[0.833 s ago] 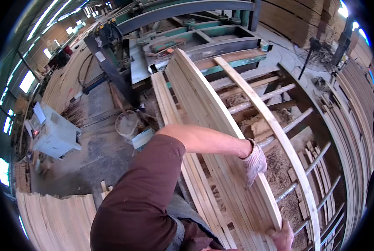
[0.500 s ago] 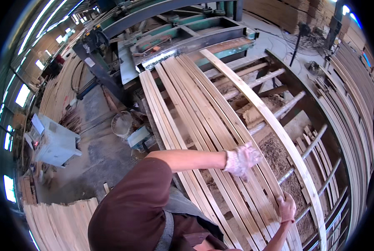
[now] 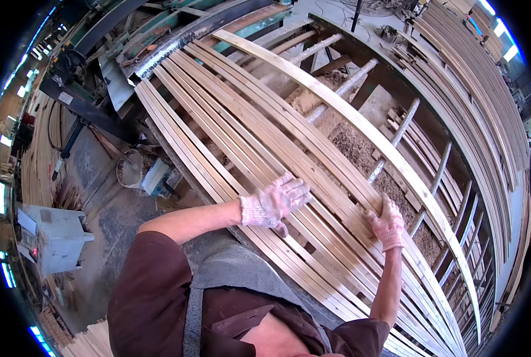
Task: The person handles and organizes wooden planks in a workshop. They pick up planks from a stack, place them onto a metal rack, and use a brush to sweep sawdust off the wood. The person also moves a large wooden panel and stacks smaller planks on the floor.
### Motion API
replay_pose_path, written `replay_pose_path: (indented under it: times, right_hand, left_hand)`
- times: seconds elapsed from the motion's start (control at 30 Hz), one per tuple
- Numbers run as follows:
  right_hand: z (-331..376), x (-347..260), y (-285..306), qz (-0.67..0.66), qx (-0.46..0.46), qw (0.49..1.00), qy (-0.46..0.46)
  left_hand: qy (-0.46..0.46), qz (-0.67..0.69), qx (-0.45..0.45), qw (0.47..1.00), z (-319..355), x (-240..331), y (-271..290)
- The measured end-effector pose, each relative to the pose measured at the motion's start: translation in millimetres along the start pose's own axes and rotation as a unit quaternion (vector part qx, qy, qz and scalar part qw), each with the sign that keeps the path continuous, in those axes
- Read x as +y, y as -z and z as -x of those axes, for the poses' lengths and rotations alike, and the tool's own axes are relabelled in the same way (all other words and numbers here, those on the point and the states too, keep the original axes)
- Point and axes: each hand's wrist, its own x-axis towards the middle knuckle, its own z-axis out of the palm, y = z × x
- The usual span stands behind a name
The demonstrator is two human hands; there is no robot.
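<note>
**Two gloved hands on a spread of long wooden slats**

Far over at the left edge of the frame, a pale grey metal box stands on the dusty concrete floor, and a little right of it a round grey bucket sits beside a small light-blue block. Above them, in the upper left, a dark green steel machine frame runs across toward the top.

Moving to the centre, a fan of long, thin, pale wooden slats lies side by side, sweeping from the upper left down to the lower right. The left hand, in a white knitted work glove, rests palm down on these slats, its fingers spread wide and flat, gripping nothing.

Right of it, the right hand, gloved the same way, lies on the outer slats with fingers curled over an edge; whether it actually clasps one I cannot tell. Just beyond runs a single broader pale plank, over rusty metal rollers and sawdust. Stacked timber boards fill the far right.
</note>
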Motion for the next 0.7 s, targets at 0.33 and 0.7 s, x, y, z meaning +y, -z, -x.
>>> replay_pose_path:
  times: [0.33,0.7]
  right_hand:
    - [-2.3,1.4,3.2,-0.03,-0.018,0.999,-0.026]
    - [-32.7,-35.8,10.2,0.032,-0.048,0.994,-0.088]
  left_hand:
    - [0.084,0.44,0.065,0.892,-9.3,12.4,9.3]
    - [-0.078,-0.582,0.036,0.809,-10.8,16.8,12.5]
